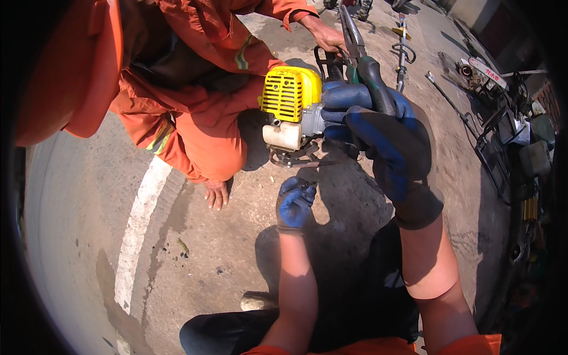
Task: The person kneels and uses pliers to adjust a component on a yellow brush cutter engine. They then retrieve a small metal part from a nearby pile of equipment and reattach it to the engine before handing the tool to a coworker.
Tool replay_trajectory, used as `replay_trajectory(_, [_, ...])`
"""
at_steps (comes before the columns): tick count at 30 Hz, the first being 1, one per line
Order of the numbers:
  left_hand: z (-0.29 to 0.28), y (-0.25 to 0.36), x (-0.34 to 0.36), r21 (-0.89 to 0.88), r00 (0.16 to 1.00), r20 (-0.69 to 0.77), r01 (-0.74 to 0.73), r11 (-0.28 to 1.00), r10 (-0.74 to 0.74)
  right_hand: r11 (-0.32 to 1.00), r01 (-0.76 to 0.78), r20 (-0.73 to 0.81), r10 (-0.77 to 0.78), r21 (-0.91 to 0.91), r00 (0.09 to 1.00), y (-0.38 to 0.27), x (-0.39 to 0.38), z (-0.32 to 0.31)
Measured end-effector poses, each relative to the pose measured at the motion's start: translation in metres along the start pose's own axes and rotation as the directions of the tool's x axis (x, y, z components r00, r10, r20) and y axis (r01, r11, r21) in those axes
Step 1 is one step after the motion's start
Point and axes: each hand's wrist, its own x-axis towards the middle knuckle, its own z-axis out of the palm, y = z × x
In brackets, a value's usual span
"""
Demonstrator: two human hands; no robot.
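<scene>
My right hand point(393, 145), in a blue and dark grey work glove, is raised close to the camera and wrapped round a pair of pliers point(354, 40). The pliers' metal jaws point up and away, and their handles are green and black. Lower and to the left, my left hand point(293, 206), gloved alike, has its fingers curled in a pinch. A small dark piece point(308, 184) shows at its fingertips, too small to name. Just beyond both hands stands a small engine point(290, 92) with a slotted yellow cover and a whitish tank point(282, 136) below it.
A person in orange workwear point(201, 112) crouches at the left, one hand point(324, 34) by the engine's far side, the other point(216, 194) on the ground. A white line point(139, 231) crosses the concrete. Long-shafted tools point(403, 53) and a chainsaw point(486, 72) lie at the right.
</scene>
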Motion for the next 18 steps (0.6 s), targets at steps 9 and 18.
replay_trajectory(9, [0.000, 0.000, 0.000, 0.013, 1.000, -0.017, 0.000, 1.000, 0.000, 0.974, 0.228, 0.209, -0.226, 0.012, 0.952, 0.017, 0.001, -0.019])
replay_trajectory(18, [0.008, 0.004, -0.002, 0.024, 0.998, -0.054, -0.039, 0.999, 0.040, 0.992, 0.119, 0.100, -0.122, 0.037, 0.987, 0.016, 0.002, -0.005])
